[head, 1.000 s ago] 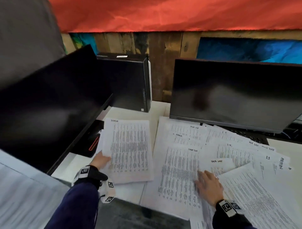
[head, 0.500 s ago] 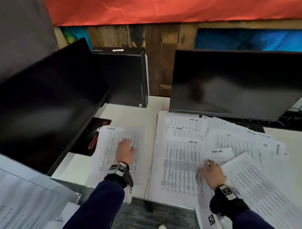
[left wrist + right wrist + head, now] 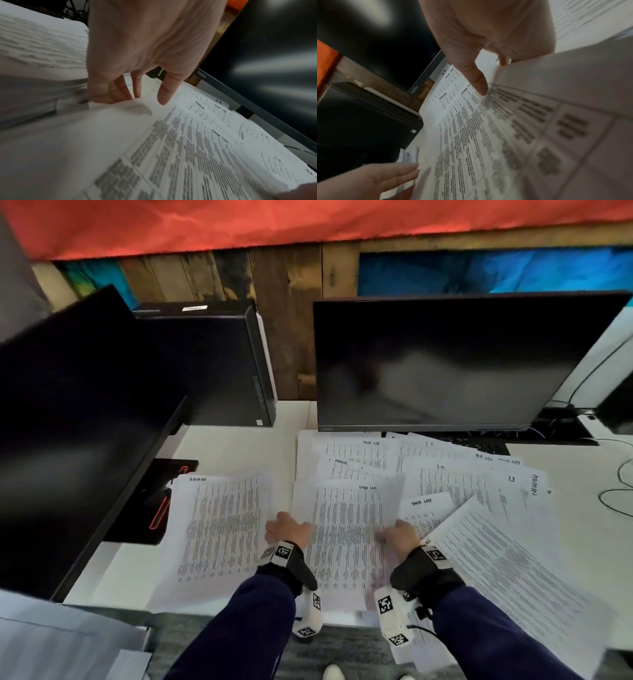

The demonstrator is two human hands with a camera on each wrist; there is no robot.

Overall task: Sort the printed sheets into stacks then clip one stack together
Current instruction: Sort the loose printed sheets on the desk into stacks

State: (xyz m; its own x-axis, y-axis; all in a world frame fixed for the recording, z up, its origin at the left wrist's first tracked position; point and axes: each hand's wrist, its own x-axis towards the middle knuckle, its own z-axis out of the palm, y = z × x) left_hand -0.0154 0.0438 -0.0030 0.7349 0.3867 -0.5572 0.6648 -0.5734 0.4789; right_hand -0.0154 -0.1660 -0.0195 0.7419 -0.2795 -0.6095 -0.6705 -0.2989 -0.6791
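Note:
A printed sheet headed "TASK LIST" (image 3: 342,535) lies in front of me, raised a little off the white desk (image 3: 233,446). My left hand (image 3: 287,529) holds its left edge, fingers (image 3: 120,92) slid under the paper and thumb above it. My right hand (image 3: 399,537) grips the right edge, with the thumb (image 3: 479,83) on the print and the fingers behind the edge. To the left is a stack headed "ADMIN" (image 3: 219,529). Several overlapping sheets (image 3: 479,491) fan out to the right. I see no clip.
A dark monitor (image 3: 445,361) stands behind the sheets, and a second monitor (image 3: 78,422) sits at the left over a black base with a red stripe (image 3: 161,508). A black computer tower (image 3: 219,364) is at the back. Cables (image 3: 616,484) trail at the right, and more papers (image 3: 68,642) lie at the lower left.
My left hand left the ADMIN stack and moved right to the task list sheet's left edge. My right hand shifted onto that sheet's right edge, and the sheet has lifted slightly.

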